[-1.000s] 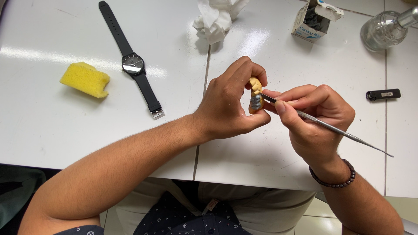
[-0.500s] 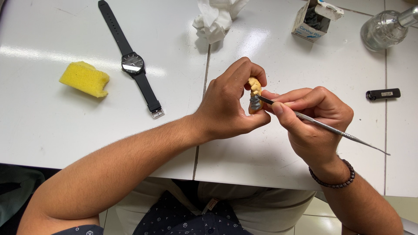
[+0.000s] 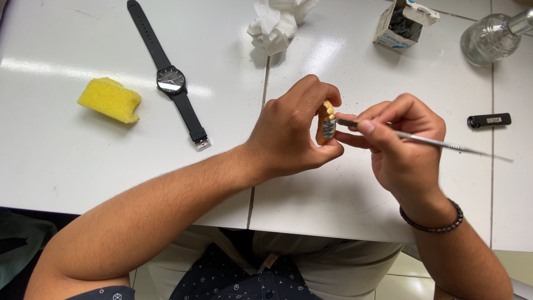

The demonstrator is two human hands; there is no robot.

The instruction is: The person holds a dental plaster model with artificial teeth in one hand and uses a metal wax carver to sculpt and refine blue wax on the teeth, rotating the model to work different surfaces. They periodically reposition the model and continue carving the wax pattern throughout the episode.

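Observation:
My left hand pinches a small yellow model with a grey part between thumb and fingers, above the white table. My right hand grips a thin metal tool like a pen. The tool's tip touches the grey part of the model, and its long shaft sticks out to the right. A dark bead bracelet sits on my right wrist.
A yellow sponge and a black wristwatch lie at the left. Crumpled white tissue is at the top centre, a small open carton and a glass vessel at the top right. A small black stick-shaped thing lies at the right.
Both hands stay together at the model; the tool tip has shifted slightly along the grey part. Nothing on the table has moved.

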